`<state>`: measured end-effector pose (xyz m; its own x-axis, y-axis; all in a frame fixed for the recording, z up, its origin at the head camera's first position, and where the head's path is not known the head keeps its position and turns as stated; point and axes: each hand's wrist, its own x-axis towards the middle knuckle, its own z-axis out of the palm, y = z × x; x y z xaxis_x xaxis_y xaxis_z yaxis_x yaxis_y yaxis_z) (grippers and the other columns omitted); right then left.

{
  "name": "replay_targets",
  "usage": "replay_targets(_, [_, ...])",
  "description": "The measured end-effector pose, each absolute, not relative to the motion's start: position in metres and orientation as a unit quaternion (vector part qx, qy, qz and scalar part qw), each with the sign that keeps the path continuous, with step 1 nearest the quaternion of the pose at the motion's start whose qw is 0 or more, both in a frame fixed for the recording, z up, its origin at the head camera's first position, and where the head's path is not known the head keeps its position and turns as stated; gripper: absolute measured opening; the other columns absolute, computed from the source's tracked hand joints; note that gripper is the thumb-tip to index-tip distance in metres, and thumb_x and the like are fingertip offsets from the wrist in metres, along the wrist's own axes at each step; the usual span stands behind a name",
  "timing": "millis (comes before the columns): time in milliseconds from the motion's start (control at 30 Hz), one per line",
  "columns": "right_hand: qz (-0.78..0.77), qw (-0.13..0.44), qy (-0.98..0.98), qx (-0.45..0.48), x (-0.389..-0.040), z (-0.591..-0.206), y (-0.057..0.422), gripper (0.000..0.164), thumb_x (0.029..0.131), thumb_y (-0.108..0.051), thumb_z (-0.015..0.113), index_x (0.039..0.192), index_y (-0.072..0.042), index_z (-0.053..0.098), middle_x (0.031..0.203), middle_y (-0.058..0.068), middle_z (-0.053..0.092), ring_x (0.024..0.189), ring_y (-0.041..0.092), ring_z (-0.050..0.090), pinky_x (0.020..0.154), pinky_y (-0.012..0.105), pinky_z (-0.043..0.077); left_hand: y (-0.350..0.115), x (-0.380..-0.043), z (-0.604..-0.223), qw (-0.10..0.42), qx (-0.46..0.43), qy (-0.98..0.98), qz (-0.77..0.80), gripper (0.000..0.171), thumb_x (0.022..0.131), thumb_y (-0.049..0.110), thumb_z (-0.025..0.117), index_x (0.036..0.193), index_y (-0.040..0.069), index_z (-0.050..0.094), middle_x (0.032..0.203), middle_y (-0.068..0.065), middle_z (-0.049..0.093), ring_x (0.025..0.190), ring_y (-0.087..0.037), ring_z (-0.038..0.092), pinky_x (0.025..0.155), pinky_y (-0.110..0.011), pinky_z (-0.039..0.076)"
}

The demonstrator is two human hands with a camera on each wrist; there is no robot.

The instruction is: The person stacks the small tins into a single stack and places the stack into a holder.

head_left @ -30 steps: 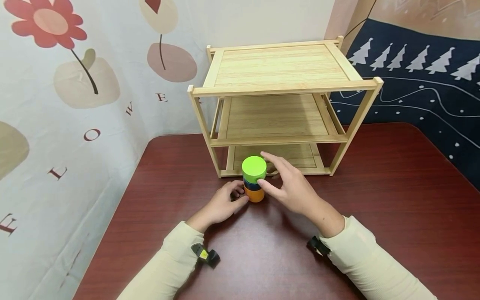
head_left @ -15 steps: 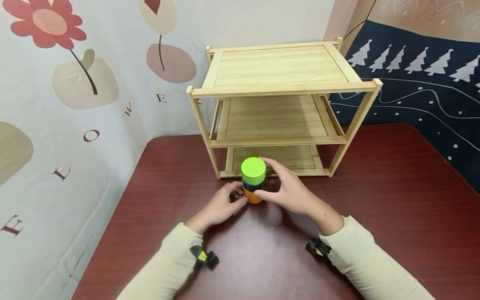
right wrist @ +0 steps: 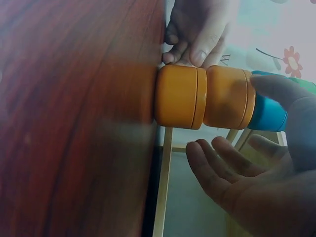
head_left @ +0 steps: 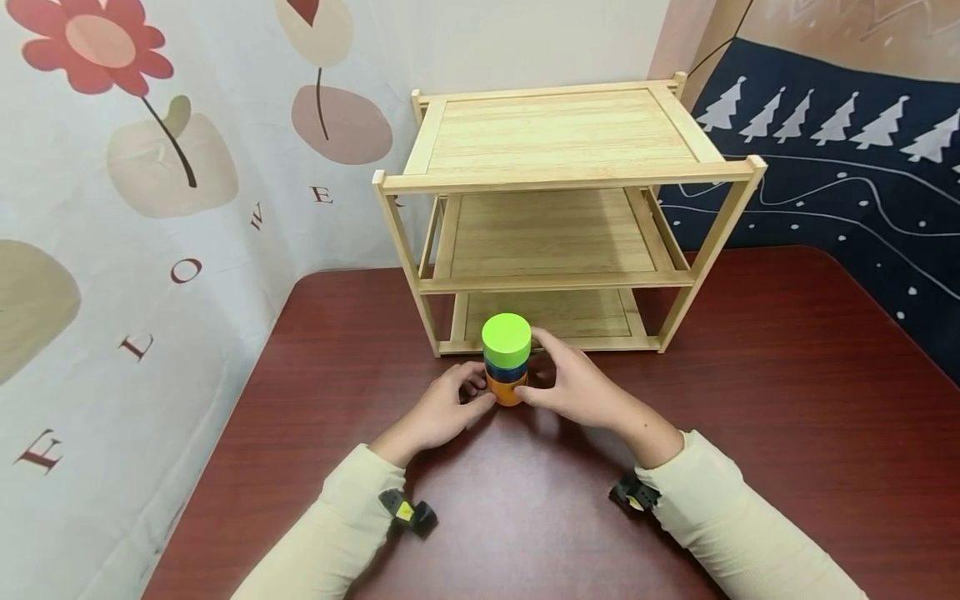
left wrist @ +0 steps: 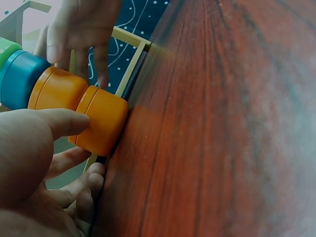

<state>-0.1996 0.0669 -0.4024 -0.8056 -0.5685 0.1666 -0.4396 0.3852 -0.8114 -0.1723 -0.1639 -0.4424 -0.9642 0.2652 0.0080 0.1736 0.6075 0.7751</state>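
A stack of small round lidded jars stands upright on the table. Its green jar (head_left: pixel 507 340) is on top, then a blue jar (head_left: pixel 504 372), then an upper orange jar (right wrist: pixel 227 96) and a lower orange jar (right wrist: pixel 177 96) on the table. My left hand (head_left: pixel 442 408) rests at the stack's left, thumb at the lower orange jar, the other fingers loosely bent beside it. My right hand (head_left: pixel 581 385) is spread around the right side, thumb in front near the upper orange jar. In the right wrist view its fingers (right wrist: pixel 212 168) are apart from the jars.
A three-tier wooden shelf (head_left: pixel 562 179) stands right behind the stack on the dark red table (head_left: pixel 517 517). A flower-patterned white cloth (head_left: pixel 202 333) hangs at the left, and a dark cloth with trees (head_left: pixel 817 175) at the back right.
My right hand has come down along the stack, from the green jar's level to the orange jars. The left hand and the stack look almost unmoved.
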Motion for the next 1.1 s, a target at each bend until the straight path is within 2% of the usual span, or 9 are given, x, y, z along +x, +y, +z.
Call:
replay_targets(433, [-0.486, 0.118, 0.815, -0.293, -0.2018, -0.4071, 0.0650, 0.070, 0.087, -0.002, 0.073, 0.147, -0.006, 0.038, 0.130, 0.018, 0.060, 0.111, 0.030, 0.068, 0.090, 0.037, 0.058, -0.1645, -0.1727, -0.4406, 0.058, 0.125, 0.892, 0.431, 0.042, 0.094, 0.021, 0.068, 0.132, 0.008, 0.059, 0.107, -0.009, 0.065, 0.098, -0.020, 0.060, 0.090, -0.038, 0.050])
replay_targets(700, [-0.484, 0.144, 0.817, -0.279, -0.2019, -0.4084, 0.0657, 0.068, 0.089, -0.004, 0.071, 0.148, -0.006, 0.037, 0.129, 0.019, 0.061, 0.111, 0.031, 0.067, 0.090, 0.036, 0.058, -0.1651, -0.1739, -0.4428, 0.060, 0.129, 0.891, 0.430, 0.040, 0.095, 0.022, 0.067, 0.132, 0.008, 0.059, 0.107, -0.009, 0.065, 0.097, -0.019, 0.060, 0.089, -0.036, 0.050])
replay_targets(1100, [-0.477, 0.147, 0.819, -0.283, -0.2017, -0.4085, 0.0660, 0.066, 0.090, -0.006, 0.071, 0.148, -0.006, 0.038, 0.128, 0.018, 0.062, 0.110, 0.030, 0.068, 0.090, 0.037, 0.058, -0.1652, -0.1731, -0.4429, 0.067, 0.121, 0.891, 0.433, 0.041, 0.096, 0.024, 0.066, 0.133, 0.008, 0.058, 0.108, -0.008, 0.064, 0.098, -0.018, 0.060, 0.089, -0.036, 0.050])
